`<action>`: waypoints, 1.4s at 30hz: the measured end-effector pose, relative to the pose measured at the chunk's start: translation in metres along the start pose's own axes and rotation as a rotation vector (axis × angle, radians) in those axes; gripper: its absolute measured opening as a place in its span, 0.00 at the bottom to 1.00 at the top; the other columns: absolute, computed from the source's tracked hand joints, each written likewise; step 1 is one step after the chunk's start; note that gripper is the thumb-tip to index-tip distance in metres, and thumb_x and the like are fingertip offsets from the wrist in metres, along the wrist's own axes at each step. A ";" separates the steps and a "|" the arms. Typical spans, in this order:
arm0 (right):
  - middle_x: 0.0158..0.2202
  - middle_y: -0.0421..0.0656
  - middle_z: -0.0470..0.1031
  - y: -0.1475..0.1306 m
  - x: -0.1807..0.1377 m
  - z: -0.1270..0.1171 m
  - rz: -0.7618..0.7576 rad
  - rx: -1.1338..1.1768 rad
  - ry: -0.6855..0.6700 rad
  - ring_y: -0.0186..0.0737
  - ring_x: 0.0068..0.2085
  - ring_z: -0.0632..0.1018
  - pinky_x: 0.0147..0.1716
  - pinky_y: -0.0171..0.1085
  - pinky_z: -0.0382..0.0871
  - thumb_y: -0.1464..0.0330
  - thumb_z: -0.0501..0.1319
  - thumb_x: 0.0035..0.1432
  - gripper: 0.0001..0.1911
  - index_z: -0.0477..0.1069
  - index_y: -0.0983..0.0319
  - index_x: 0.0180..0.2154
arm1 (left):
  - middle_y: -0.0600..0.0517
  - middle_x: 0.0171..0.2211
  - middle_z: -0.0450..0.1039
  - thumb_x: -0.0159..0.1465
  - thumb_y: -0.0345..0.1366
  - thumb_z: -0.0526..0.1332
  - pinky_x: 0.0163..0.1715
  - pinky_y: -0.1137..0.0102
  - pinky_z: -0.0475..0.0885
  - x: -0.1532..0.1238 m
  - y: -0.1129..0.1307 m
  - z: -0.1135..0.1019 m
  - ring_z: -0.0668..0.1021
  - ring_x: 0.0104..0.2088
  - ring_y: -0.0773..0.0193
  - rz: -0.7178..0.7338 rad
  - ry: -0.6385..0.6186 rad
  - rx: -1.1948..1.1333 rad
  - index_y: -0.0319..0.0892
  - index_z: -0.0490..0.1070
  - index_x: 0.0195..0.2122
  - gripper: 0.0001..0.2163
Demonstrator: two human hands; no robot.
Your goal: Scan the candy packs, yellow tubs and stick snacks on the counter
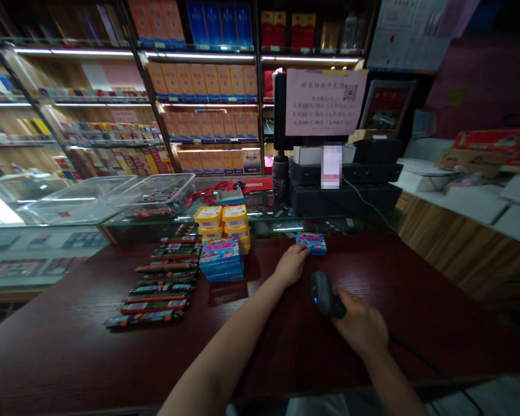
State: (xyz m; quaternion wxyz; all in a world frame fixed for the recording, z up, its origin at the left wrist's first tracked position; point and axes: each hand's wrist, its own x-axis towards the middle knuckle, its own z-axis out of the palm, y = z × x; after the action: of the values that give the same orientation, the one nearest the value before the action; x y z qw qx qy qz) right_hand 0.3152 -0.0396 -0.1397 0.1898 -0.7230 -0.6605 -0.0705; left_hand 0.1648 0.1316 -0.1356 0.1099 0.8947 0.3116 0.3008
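Observation:
My left hand (291, 264) reaches forward over the dark red counter (416, 289), its fingers closed on the near edge of a small blue packet (312, 242) that lies flat there. My right hand (361, 326) is wrapped round the handle of a black barcode scanner (323, 293), whose head points toward the blue packet; a blue light glows on it. A cable runs from the scanner back past my right wrist.
Left of my hands sit a stack of blue packets (221, 259), yellow-lidded tubs (223, 218) and a column of long dark packs (162, 283). Behind are a glass case, clear trays (112, 196), a till with a screen (342, 173) and stocked shelves.

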 end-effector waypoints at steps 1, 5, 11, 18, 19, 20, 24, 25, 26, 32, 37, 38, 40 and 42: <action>0.36 0.41 0.78 0.000 0.001 0.000 0.001 0.002 -0.007 0.41 0.35 0.78 0.34 0.36 0.63 0.68 0.58 0.55 0.12 0.71 0.58 0.42 | 0.42 0.57 0.65 0.56 0.23 0.55 0.59 0.56 0.60 0.008 0.000 0.008 0.66 0.58 0.54 -0.009 -0.002 -0.008 0.42 0.66 0.55 0.24; 0.36 0.41 0.78 -0.002 0.002 -0.004 0.017 0.038 -0.049 0.41 0.37 0.78 0.36 0.36 0.62 0.69 0.58 0.54 0.12 0.70 0.58 0.42 | 0.42 0.60 0.61 0.56 0.22 0.55 0.61 0.49 0.52 0.025 0.000 0.027 0.62 0.61 0.52 -0.117 0.003 0.048 0.43 0.63 0.57 0.26; 0.36 0.39 0.78 -0.004 0.004 -0.008 0.051 0.069 -0.080 0.41 0.38 0.77 0.36 0.36 0.61 0.69 0.58 0.54 0.10 0.70 0.57 0.40 | 0.43 0.46 0.71 0.60 0.33 0.58 0.56 0.55 0.59 0.019 0.004 0.017 0.69 0.50 0.54 -0.126 0.022 0.384 0.41 0.69 0.45 0.12; 0.35 0.39 0.78 -0.003 0.003 -0.006 0.044 0.069 -0.048 0.42 0.37 0.78 0.35 0.36 0.62 0.69 0.59 0.53 0.11 0.71 0.57 0.41 | 0.45 0.38 0.71 0.63 0.32 0.54 0.41 0.64 0.66 0.007 0.002 -0.013 0.71 0.43 0.57 -0.128 0.095 0.397 0.43 0.71 0.39 0.08; 0.35 0.40 0.78 -0.003 0.002 -0.005 0.041 0.063 -0.036 0.42 0.37 0.78 0.35 0.37 0.62 0.69 0.60 0.53 0.12 0.71 0.57 0.41 | 0.46 0.37 0.71 0.63 0.32 0.55 0.41 0.65 0.67 0.003 0.001 -0.016 0.72 0.42 0.58 -0.188 0.170 0.306 0.43 0.71 0.39 0.07; 0.35 0.40 0.78 -0.003 0.002 -0.005 0.040 0.056 -0.024 0.42 0.36 0.78 0.35 0.37 0.63 0.69 0.60 0.53 0.12 0.71 0.57 0.41 | 0.47 0.36 0.71 0.62 0.33 0.56 0.41 0.65 0.67 -0.001 -0.001 -0.019 0.72 0.41 0.59 -0.262 0.268 0.184 0.43 0.72 0.38 0.06; 0.36 0.42 0.79 -0.004 0.000 -0.005 0.042 0.038 0.014 0.42 0.36 0.78 0.35 0.36 0.63 0.68 0.59 0.54 0.12 0.71 0.58 0.42 | 0.50 0.32 0.73 0.56 0.37 0.63 0.39 0.62 0.73 -0.022 -0.001 -0.021 0.75 0.34 0.62 -0.596 0.657 -0.660 0.39 0.71 0.35 0.08; 0.37 0.42 0.79 -0.005 0.000 -0.005 0.047 0.039 0.018 0.42 0.36 0.78 0.35 0.36 0.64 0.68 0.59 0.54 0.12 0.71 0.58 0.42 | 0.50 0.32 0.73 0.54 0.36 0.65 0.38 0.62 0.74 -0.027 0.001 -0.020 0.76 0.33 0.63 -0.668 0.708 -0.907 0.39 0.71 0.35 0.09; 0.37 0.42 0.79 -0.005 0.000 -0.006 0.052 0.044 0.017 0.42 0.36 0.78 0.34 0.36 0.64 0.68 0.59 0.54 0.13 0.71 0.58 0.43 | 0.51 0.32 0.74 0.52 0.35 0.67 0.38 0.61 0.75 -0.032 0.003 -0.019 0.76 0.33 0.63 -0.725 0.737 -1.127 0.39 0.70 0.35 0.11; 0.35 0.42 0.80 -0.008 0.000 -0.022 0.142 0.193 -0.046 0.45 0.36 0.79 0.32 0.38 0.66 0.63 0.59 0.53 0.14 0.72 0.55 0.42 | 0.52 0.32 0.76 0.49 0.26 0.69 0.45 0.59 0.76 -0.053 0.013 -0.014 0.78 0.36 0.65 -0.774 0.829 -1.596 0.38 0.70 0.34 0.13; 0.37 0.45 0.80 -0.013 -0.002 -0.041 0.186 0.694 -0.038 0.47 0.39 0.79 0.36 0.40 0.70 0.58 0.63 0.45 0.21 0.73 0.60 0.41 | 0.52 0.37 0.76 0.48 0.27 0.70 0.49 0.54 0.72 -0.058 0.012 -0.009 0.79 0.41 0.62 -0.681 0.888 -1.622 0.39 0.68 0.38 0.17; 0.38 0.46 0.80 -0.015 -0.003 -0.043 0.183 0.777 -0.034 0.47 0.39 0.79 0.37 0.40 0.70 0.57 0.63 0.44 0.21 0.74 0.62 0.40 | 0.52 0.37 0.76 0.48 0.28 0.71 0.50 0.54 0.72 -0.059 0.012 -0.008 0.79 0.41 0.62 -0.672 0.901 -1.613 0.40 0.68 0.38 0.18; 0.37 0.47 0.80 -0.020 -0.005 -0.048 0.183 0.868 -0.030 0.46 0.38 0.79 0.38 0.40 0.71 0.58 0.64 0.43 0.21 0.74 0.63 0.38 | 0.53 0.37 0.76 0.48 0.28 0.71 0.50 0.54 0.72 -0.059 0.013 -0.006 0.79 0.41 0.62 -0.664 0.925 -1.589 0.40 0.67 0.38 0.18; 0.35 0.47 0.80 -0.024 -0.006 -0.051 0.177 0.904 -0.036 0.45 0.36 0.78 0.37 0.39 0.71 0.58 0.64 0.43 0.20 0.74 0.63 0.37 | 0.53 0.36 0.76 0.48 0.28 0.71 0.50 0.54 0.72 -0.058 0.013 -0.005 0.79 0.41 0.63 -0.666 0.944 -1.565 0.41 0.67 0.39 0.18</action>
State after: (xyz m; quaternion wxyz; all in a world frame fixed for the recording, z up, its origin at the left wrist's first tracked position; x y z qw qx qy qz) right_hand 0.2980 -0.0629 -0.0907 0.4799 -0.6224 -0.5639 0.2535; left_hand 0.1320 0.0852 -0.1535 0.6170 0.2220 0.2726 0.7041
